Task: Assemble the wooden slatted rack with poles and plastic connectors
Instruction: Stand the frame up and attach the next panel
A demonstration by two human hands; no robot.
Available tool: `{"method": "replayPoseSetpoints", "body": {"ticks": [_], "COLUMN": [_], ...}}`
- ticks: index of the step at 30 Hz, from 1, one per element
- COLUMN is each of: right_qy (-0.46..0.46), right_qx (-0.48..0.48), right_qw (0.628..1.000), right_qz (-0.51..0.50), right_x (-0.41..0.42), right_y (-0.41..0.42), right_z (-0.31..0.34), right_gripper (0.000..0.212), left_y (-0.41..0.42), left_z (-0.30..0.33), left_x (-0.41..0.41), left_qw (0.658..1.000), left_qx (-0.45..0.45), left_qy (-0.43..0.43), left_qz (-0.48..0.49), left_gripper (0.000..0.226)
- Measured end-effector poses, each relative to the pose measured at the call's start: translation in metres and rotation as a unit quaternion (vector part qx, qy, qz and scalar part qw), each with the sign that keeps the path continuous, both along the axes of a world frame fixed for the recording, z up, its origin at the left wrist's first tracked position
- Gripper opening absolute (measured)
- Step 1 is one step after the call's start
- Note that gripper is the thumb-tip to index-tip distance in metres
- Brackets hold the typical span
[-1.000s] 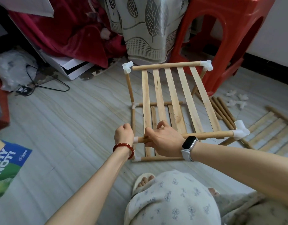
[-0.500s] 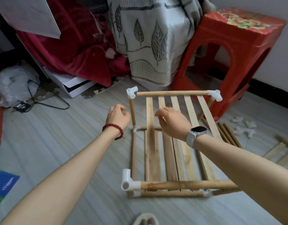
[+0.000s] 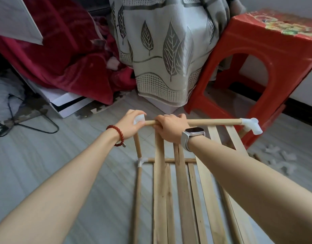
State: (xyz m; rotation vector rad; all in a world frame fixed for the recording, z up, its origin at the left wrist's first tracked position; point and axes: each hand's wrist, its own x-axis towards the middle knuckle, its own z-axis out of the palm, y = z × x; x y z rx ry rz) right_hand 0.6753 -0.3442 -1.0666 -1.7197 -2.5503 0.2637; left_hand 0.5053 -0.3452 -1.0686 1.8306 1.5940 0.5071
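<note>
The wooden slatted rack [image 3: 159, 191] stands on the floor before me, two slatted tiers joined by upright poles. Along its far top edge runs a wooden pole [image 3: 213, 122]. My left hand [image 3: 131, 125] grips the white plastic connector [image 3: 139, 118] at the far left top corner. My right hand [image 3: 169, 126] is wrapped round the same far pole just right of that connector. Another white connector [image 3: 251, 126] caps the pole's right end. A lower white connector [image 3: 140, 161] joins the left upright pole [image 3: 137, 144] to the bottom tier.
A red plastic stool [image 3: 257, 71] stands close behind the rack's right corner. A leaf-patterned cloth [image 3: 162, 55] and red blanket [image 3: 67, 55] lie beyond. Loose white connectors [image 3: 282, 154] are scattered on the floor at right. A black cable [image 3: 46, 127] lies at left.
Both hands left the near pole, reached across the rack and took hold at its far left corner: left on the connector, right on the far pole. The view moved forward.
</note>
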Motion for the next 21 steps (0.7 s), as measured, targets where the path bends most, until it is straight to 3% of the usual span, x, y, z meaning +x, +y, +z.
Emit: {"method": "replayPoseSetpoints", "body": {"ticks": [4, 21], "right_qy": [0.017, 0.021], "right_qx": [0.071, 0.118], "right_qw": [0.997, 0.993], "right_qz": [-0.007, -0.007], "right_x": [0.003, 0.002], "right_y": [0.0, -0.004], "right_z": [-0.009, -0.011], "right_gripper": [0.027, 0.03], "left_y": [0.0, -0.01], "left_z": [0.0, -0.01], "left_x": [-0.01, 0.015], "left_qw": [0.998, 0.994], "left_qx": [-0.004, 0.044], "left_qy": [0.044, 0.104], "left_qz": [-0.038, -0.012], "left_gripper": [0.035, 0.022]}}
